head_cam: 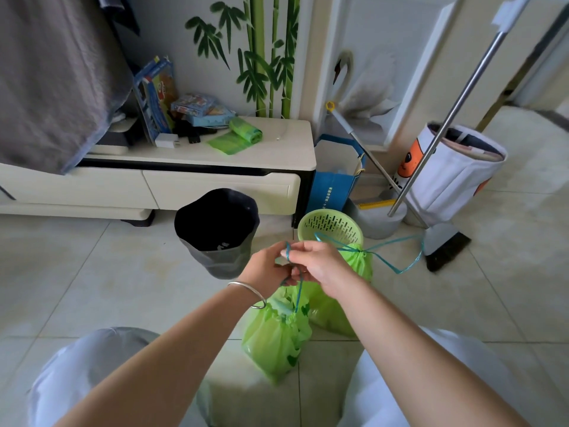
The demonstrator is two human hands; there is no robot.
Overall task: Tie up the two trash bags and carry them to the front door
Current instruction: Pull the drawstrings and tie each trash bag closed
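Observation:
Two green trash bags stand on the tiled floor between my knees. The near bag (274,337) has its mouth gathered, and a blue drawstring (298,295) rises from it into my hands. My left hand (268,269) and my right hand (317,266) meet just above it, both pinching that string, which loops over a fingertip. The far bag (360,260) sits behind my right hand, partly hidden by it. Its mouth is cinched, and its own blue drawstring (400,260) trails loose to the right.
A dark bin (215,232) and a green perforated basket (331,226) stand just beyond my hands. Behind them runs a low cream cabinet (277,155) with a roll of green bags (244,129). A broom (446,245), a dustpan, a blue paper bag and a fabric hamper crowd the right.

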